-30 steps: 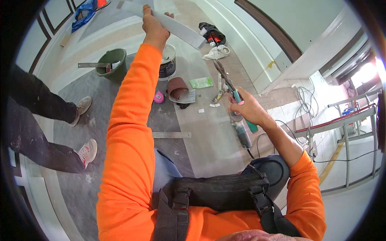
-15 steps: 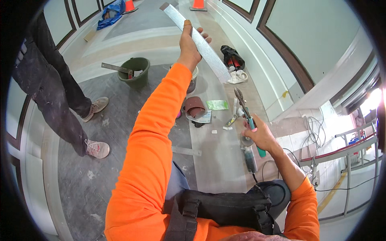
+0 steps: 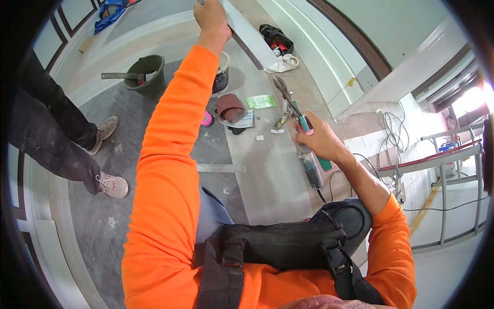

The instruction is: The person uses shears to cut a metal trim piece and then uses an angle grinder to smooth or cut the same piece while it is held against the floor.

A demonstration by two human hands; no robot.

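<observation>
Left hand [image 3: 212,19] grasps pale strip [image 3: 248,35], far side; strip runs near-right from the hand, its end apart from teal-handled pliers [image 3: 295,107]. Right hand [image 3: 320,138] grips pliers, nearer. Step looks like steadying both; next move probably calls for firm strip grip.

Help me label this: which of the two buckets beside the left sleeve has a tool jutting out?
The green bucket, left of the sleeve: a flat metal tool juts past its rim. The pale-rimmed bucket, partly hidden, shows none.
</observation>
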